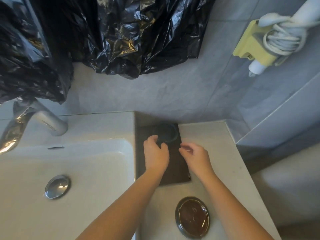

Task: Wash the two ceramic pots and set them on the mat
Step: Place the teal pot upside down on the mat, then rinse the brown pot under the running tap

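Dark pot (167,134) sat upright at the far end of the black mat (173,172), the left hand (155,154) curled on its near rim. The brown-glazed pot (192,217), shallow and dark-rimmed, lay off the mat by the counter's (216,153) near edge.

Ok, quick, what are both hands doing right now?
Left hand: grips the pot by its rim, on the mat.
Right hand: open, loosely curled, holding nothing.

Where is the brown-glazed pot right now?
Head view, lower right: the brown-glazed pot sits on the counter, between the forearms, nearer the person than the mat and right of the sink.
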Demonstrator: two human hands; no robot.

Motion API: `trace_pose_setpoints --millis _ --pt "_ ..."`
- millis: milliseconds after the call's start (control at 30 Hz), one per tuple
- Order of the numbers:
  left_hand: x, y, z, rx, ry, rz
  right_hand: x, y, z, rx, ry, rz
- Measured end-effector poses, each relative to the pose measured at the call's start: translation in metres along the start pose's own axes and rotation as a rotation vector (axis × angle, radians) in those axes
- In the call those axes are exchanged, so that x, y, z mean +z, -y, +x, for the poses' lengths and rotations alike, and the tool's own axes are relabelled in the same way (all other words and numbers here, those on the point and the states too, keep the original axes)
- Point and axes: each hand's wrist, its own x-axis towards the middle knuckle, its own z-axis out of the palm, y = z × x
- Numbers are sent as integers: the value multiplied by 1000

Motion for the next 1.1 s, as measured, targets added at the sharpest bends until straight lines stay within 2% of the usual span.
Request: trace_pose_setpoints --millis 133,233,333,667,867,1100 --pt "-6 17 -54 72 299 290 -12 -24 -64 47 29 -40" --pt "-7 38 -86 59 397 440 -17 -48 -106 114 29 -99" --pt "-4 57 -108 -29 453 537 -18 -68 -137 207 55 -149" --pt "15 92 -125 -210 490 514 -8 -80 -156 322 22 -221" --pt "15 91 -121 -231 473 436 -14 -72 -154 359 12 -162" --pt "-14 54 -114 -136 449 327 -31 -36 -150 289 -57 -66"
